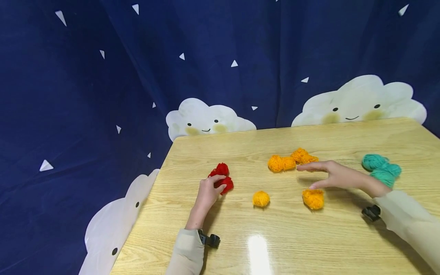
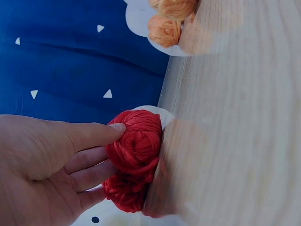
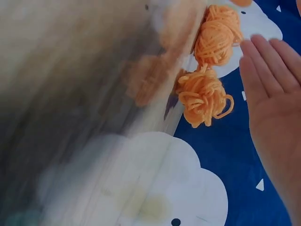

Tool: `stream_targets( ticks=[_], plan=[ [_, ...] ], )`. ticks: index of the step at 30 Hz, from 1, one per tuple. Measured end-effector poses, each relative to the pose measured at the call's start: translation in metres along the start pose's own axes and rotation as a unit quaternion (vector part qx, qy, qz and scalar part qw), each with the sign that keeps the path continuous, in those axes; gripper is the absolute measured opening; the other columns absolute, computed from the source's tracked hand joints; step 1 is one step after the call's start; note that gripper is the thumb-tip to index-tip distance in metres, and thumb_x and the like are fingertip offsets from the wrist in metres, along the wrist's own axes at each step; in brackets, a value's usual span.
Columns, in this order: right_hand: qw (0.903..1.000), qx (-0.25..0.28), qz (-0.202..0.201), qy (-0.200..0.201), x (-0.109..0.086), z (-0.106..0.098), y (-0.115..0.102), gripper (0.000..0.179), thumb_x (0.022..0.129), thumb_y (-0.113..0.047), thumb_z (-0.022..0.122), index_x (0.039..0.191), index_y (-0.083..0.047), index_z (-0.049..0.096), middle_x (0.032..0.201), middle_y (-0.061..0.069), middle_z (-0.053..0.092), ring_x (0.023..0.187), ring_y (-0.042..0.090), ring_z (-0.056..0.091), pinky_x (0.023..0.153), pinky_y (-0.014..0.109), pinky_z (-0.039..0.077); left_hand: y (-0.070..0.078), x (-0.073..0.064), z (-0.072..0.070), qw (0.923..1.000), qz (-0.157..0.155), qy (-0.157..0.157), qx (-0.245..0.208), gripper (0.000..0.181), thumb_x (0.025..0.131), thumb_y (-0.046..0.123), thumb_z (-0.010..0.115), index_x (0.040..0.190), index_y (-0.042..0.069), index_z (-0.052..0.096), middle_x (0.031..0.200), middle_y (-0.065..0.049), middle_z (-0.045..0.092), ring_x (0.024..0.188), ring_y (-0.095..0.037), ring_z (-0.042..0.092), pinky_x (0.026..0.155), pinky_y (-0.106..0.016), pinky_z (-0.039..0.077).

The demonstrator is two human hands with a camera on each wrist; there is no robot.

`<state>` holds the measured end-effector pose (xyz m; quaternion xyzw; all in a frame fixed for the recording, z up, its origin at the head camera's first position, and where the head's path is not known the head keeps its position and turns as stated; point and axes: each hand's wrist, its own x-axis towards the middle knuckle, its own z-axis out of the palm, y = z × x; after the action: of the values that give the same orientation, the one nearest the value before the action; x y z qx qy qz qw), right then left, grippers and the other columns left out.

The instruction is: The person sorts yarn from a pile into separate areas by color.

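Observation:
On the left side of the table, my left hand (image 1: 207,191) pinches a bundle of red yarn (image 1: 227,185) between thumb and fingers. The left wrist view shows the thumb on the wound red yarn (image 2: 137,143), with the other fingers partly hidden behind it. My right hand (image 1: 340,175) hovers with fingers stretched out and holds nothing. Below its thumb sits an orange yarn ball (image 1: 313,199). Just beyond its fingertips lie an orange yarn bundle (image 1: 282,163) and a looser, loopy orange one (image 1: 303,156), also in the right wrist view (image 3: 203,96).
A small yellow-orange yarn ball (image 1: 261,199) rests between the hands. Teal yarn (image 1: 382,169) lies at the right, near the right wrist. Behind the wooden table (image 1: 220,149) hangs a dark blue curtain (image 1: 213,30) with white clouds and triangles.

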<state>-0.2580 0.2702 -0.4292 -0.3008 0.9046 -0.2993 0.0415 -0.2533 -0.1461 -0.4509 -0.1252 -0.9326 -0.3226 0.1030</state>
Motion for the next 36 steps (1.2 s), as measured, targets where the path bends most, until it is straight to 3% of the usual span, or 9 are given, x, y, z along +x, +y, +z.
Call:
stream_targets(
  ticks=[5, 12, 16, 22, 27, 36],
  plan=[
    [0.9977, 0.016, -0.028, -0.060, -0.009, 0.002, 0.000, 0.064, 0.084, -0.038, 0.075, 0.141, -0.021, 0.053, 0.142, 0.003, 0.058, 0.126, -0.012, 0.043, 0.098, 0.020, 0.047, 0.001, -0.001, 0.000, 1.0000, -0.005, -0.002, -0.003, 0.027, 0.084, 0.009, 0.076, 0.110, 0.007, 0.074, 0.110, -0.017, 0.073, 0.108, -0.033, 0.067, 0.094, -0.044, 0.055],
    [0.9904, 0.059, -0.076, -0.099, -0.014, 0.005, 0.006, 0.061, 0.084, -0.030, 0.075, 0.140, -0.015, 0.054, 0.139, 0.008, 0.060, 0.126, -0.016, 0.041, 0.099, 0.010, 0.039, 0.002, 0.001, -0.002, 1.0000, -0.002, 0.002, 0.002, 0.026, 0.084, 0.010, 0.075, 0.110, 0.006, 0.074, 0.110, -0.018, 0.073, 0.109, -0.034, 0.067, 0.094, -0.044, 0.054],
    [0.9863, 0.078, -0.081, -0.121, -0.015, 0.008, 0.007, 0.058, 0.085, -0.033, 0.073, 0.138, -0.015, 0.056, 0.137, 0.006, 0.061, 0.126, -0.016, 0.041, 0.100, 0.008, 0.034, 0.002, 0.000, -0.002, 0.9999, 0.007, 0.008, 0.007, 0.025, 0.083, 0.009, 0.076, 0.108, 0.006, 0.074, 0.108, -0.019, 0.073, 0.107, -0.035, 0.068, 0.094, -0.044, 0.054],
    [0.9834, 0.098, -0.100, -0.116, -0.016, 0.013, 0.008, 0.048, 0.084, -0.029, 0.075, 0.127, -0.013, 0.063, 0.127, 0.006, 0.068, 0.119, -0.010, 0.052, 0.098, 0.009, 0.040, 0.001, -0.001, -0.001, 0.9999, 0.009, 0.008, 0.009, 0.025, 0.083, 0.009, 0.076, 0.108, 0.006, 0.074, 0.106, -0.019, 0.074, 0.106, -0.035, 0.068, 0.094, -0.045, 0.054],
    [0.9871, 0.073, -0.108, -0.094, -0.014, 0.016, 0.010, 0.037, 0.083, -0.031, 0.077, 0.117, -0.020, 0.067, 0.115, -0.003, 0.071, 0.108, -0.007, 0.057, 0.090, 0.014, 0.048, 0.001, 0.001, 0.000, 1.0000, 0.002, 0.002, -0.001, 0.026, 0.084, 0.009, 0.075, 0.110, 0.006, 0.074, 0.109, -0.019, 0.073, 0.108, -0.034, 0.067, 0.095, -0.044, 0.054],
    [0.9866, 0.076, -0.123, -0.076, -0.012, 0.021, 0.010, 0.027, 0.083, -0.027, 0.078, 0.108, -0.023, 0.066, 0.104, -0.007, 0.071, 0.096, -0.003, 0.061, 0.085, 0.014, 0.050, 0.002, 0.000, -0.001, 1.0000, 0.000, 0.002, -0.002, 0.026, 0.084, 0.009, 0.075, 0.110, 0.006, 0.074, 0.109, -0.019, 0.073, 0.108, -0.035, 0.067, 0.095, -0.044, 0.054]
  ],
)
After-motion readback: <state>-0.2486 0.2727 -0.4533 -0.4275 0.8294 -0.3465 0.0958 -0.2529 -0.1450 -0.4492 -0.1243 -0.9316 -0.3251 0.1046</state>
